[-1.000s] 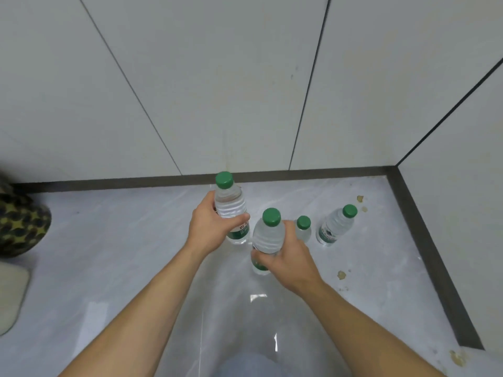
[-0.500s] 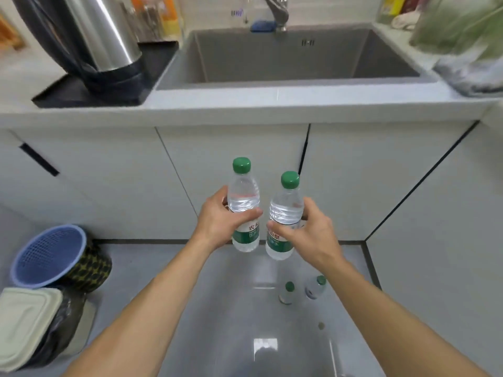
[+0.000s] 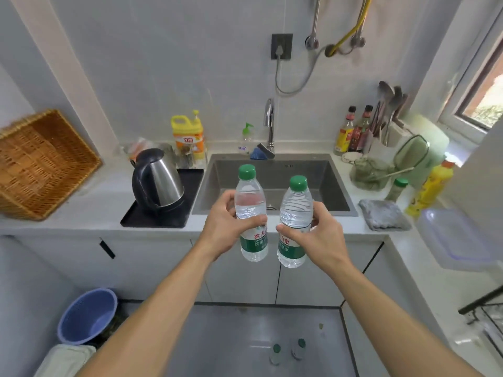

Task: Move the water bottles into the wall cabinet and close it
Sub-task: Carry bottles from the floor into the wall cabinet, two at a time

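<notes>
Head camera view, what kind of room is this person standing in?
Most likely a small home kitchen: a sink with a faucet set into the counter, an electric kettle on a black tray beside it, and sauce bottles and utensils near the window.

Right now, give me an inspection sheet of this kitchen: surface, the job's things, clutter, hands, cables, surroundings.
Surface: pale countertop, crowded around the sink.
Job's things: left bottle and right bottle held upright, capped; floor bottles stand below; wall cabinet not in view.
Clutter: kettle on black tray, wicker basket, detergent jug, sauce bottles, grey cloth.
Hands: left hand grips left bottle; right hand grips right bottle.
Cables: grey cord hangs from wall socket; yellow hose above.
Surroundings: blue bin on floor, window.
</notes>
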Demonstrator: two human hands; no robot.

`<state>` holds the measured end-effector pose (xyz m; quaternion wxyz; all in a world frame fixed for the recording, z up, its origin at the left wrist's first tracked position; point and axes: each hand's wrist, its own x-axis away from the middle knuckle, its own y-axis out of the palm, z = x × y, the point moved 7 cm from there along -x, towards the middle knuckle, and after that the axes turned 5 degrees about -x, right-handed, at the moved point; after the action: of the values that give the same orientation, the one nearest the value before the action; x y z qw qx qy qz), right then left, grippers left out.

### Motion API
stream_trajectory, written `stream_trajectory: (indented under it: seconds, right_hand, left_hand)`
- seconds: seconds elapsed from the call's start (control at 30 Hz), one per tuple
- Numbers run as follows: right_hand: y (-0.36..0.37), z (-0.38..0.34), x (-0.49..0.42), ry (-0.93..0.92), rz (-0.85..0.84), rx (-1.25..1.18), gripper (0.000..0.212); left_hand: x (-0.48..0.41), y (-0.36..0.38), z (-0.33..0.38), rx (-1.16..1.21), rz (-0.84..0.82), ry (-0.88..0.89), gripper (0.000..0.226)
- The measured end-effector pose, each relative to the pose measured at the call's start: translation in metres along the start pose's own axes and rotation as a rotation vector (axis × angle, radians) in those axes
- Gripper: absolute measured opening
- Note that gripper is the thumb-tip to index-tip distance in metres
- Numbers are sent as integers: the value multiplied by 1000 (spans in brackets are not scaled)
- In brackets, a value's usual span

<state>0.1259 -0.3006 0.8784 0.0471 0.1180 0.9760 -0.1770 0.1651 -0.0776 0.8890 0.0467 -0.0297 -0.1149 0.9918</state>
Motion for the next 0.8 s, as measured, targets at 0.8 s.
stream_trajectory:
  seconds: [0.8]
  right_hand:
    - [-206,-167,-33,-201,410,64,53]
  left_hand:
    - [-49,106,238,26,-179,329,37]
